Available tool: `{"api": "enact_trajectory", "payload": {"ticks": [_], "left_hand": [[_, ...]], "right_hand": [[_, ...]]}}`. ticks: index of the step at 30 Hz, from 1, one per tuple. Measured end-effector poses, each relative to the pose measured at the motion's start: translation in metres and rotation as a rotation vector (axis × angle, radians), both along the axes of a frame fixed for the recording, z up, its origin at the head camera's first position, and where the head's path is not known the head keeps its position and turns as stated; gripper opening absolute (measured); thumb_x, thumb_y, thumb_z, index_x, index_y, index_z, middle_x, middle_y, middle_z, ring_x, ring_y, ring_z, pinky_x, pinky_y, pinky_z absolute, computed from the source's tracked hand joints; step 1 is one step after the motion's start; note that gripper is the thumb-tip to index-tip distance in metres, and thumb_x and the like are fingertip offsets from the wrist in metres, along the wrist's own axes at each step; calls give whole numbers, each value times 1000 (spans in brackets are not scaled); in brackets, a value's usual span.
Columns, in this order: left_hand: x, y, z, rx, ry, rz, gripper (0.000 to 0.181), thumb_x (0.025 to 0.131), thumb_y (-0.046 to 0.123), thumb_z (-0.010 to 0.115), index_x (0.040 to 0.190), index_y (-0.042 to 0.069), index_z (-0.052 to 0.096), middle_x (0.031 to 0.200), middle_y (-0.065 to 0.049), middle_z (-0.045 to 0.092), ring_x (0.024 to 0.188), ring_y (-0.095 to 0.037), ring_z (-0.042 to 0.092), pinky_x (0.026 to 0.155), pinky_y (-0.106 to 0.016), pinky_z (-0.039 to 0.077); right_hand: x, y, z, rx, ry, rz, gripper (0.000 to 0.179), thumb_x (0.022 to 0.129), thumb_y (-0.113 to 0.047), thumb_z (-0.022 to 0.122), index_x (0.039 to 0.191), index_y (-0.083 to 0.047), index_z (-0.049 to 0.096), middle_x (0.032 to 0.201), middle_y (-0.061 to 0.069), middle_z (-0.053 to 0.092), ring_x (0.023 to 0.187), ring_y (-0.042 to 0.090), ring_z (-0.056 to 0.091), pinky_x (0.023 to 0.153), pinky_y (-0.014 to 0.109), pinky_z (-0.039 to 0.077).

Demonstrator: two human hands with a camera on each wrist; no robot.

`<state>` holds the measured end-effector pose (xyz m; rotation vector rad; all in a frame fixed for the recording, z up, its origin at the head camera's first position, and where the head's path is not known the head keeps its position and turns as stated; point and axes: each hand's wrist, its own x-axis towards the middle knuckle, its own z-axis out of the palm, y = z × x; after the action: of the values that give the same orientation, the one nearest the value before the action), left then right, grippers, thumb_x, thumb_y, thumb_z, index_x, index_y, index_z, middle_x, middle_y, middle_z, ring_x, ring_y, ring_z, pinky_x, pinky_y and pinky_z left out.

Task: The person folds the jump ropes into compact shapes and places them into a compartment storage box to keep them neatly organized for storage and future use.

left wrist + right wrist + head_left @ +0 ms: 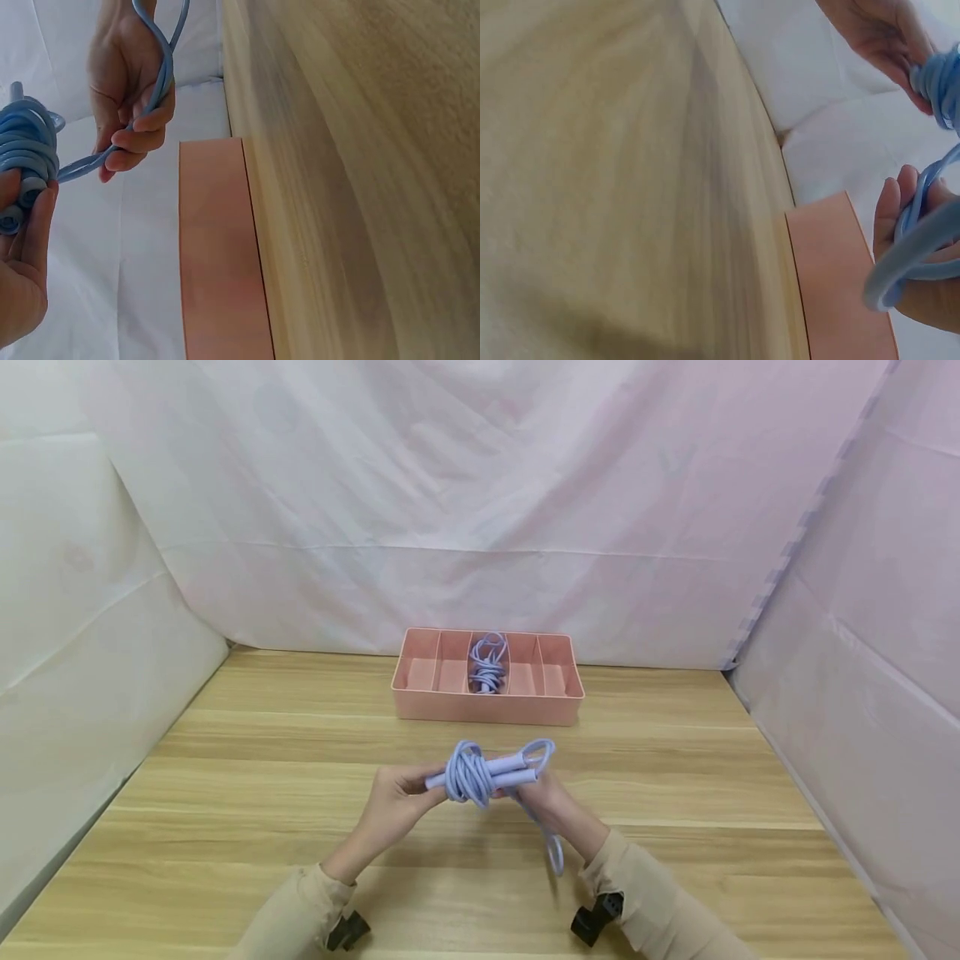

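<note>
A light blue-violet jump rope (468, 774) is held up over the table, its cord wound in a thick bundle around its two handles (516, 776). My left hand (393, 797) pinches the handle ends at the left of the bundle. On the other side, my right hand (551, 802) grips the loose length of cord (159, 82), fingers curled round it in the left wrist view. A loop of that cord (555, 853) hangs below the right hand, and it looms large in the right wrist view. Part of the right hand is hidden behind the handles in the head view.
Behind the hands stands a pink divided box (487, 708). Another wound jump rope (487, 675) of the same colour lies in its middle compartment. White cloth (450, 577) hangs along the back and both sides of the wooden table (262, 777).
</note>
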<state>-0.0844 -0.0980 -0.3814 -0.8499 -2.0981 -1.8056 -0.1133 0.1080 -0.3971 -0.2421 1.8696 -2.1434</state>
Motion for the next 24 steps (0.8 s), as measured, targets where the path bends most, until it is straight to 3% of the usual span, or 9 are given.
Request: {"api": "enact_trajectory", "payload": {"ticks": [4,9,16,24], "left_hand": [[-2,0,-1,66,-75,-7,17,74,-13,64,91,-18,62,84,-28,64,74,-4,64,63,-27,55],[-3,0,-3,105,-116,21,19,75,-13,63,92,-19,61,85,-30,63,74,-5,65,66,-26,55],[-4,1,-5,138,-167,118,19,76,-11,64,94,-16,63,87,-29,64,74,-6,65,68,-26,54],[-9,-4,-8,168,-178,250,20,75,-14,63,94,-15,63,90,-28,64,74,-5,64,67,-25,54]], "right_hand": [[3,-4,-8,68,-3,9,28,82,4,51,106,20,50,83,6,66,69,12,62,69,33,54],[9,-9,-9,59,-45,48,26,89,2,44,102,24,48,78,7,65,64,9,61,68,28,54],[15,-14,-9,24,-59,104,33,95,-4,41,108,26,46,74,-1,62,62,5,59,61,19,52],[25,-13,-5,158,1,113,35,94,-13,49,104,20,56,75,10,64,60,6,57,62,25,53]]}}
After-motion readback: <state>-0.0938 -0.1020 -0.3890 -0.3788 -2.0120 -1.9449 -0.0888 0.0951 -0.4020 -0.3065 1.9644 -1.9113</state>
